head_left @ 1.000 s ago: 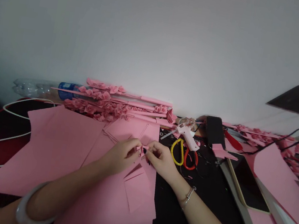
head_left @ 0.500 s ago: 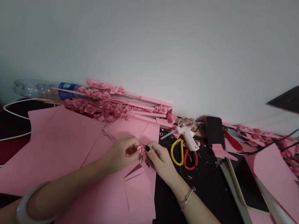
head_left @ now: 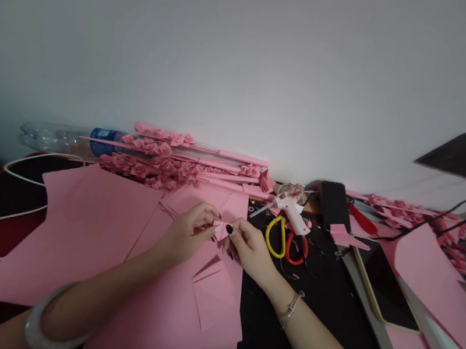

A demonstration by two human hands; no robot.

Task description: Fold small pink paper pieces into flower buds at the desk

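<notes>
Between my two hands is a small folded piece of pink paper [head_left: 220,231], its creased face turned up toward me. My left hand [head_left: 192,230] pinches its left side with thumb and fingertips. On the other side my right hand [head_left: 250,248] grips it, the dark-nailed thumb lying on the paper and the fingers partly hidden underneath. Both hands hover over large pink paper sheets [head_left: 158,310]. Just below them lie smaller pink folded papers [head_left: 213,298].
Pink paper flowers [head_left: 158,168] on stems lie along the wall beside a plastic bottle [head_left: 57,138]. Right of my hands are a white glue gun [head_left: 291,210] and scissors with yellow and red handles [head_left: 276,237]. Two phones [head_left: 388,284] [head_left: 334,205] and a curled pink sheet [head_left: 441,284] lie farther right.
The folded paper has turned and now shows a flatter, wider face. My left fingers have shifted and spread a little around it; my right hand has barely moved.
</notes>
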